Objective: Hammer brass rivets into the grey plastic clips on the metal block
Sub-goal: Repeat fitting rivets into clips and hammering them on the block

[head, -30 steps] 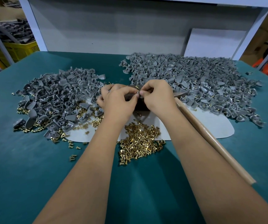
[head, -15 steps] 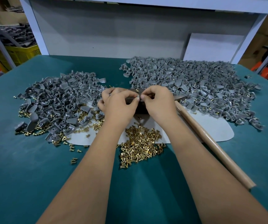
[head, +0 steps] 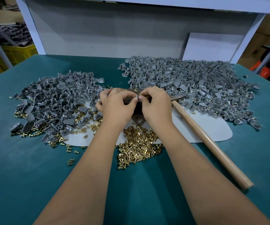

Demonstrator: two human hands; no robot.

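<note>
My left hand [head: 117, 105] and my right hand [head: 156, 104] meet over the dark metal block [head: 136, 109], which they mostly hide. Their thumbs and forefingers pinch a small grey clip [head: 137, 96] between them; whether a rivet is in it cannot be made out. A heap of loose brass rivets [head: 139, 146] lies just in front of the block. A pile of grey plastic clips [head: 54, 103] mixed with rivets spreads on the left, and a bigger clip pile [head: 191, 85] on the right. The hammer's wooden handle [head: 209, 143] lies on the table to my right, untouched.
A white sheet [head: 212, 130] lies under the block on the teal table [head: 25, 176]. A grey backboard and a white board [head: 212, 46] stand behind the piles. A yellow crate [head: 15, 52] sits beyond the table's left edge.
Both hands stay together over the block with hardly any movement. The view has tilted slightly, so everything sits a little lower in the frame.
</note>
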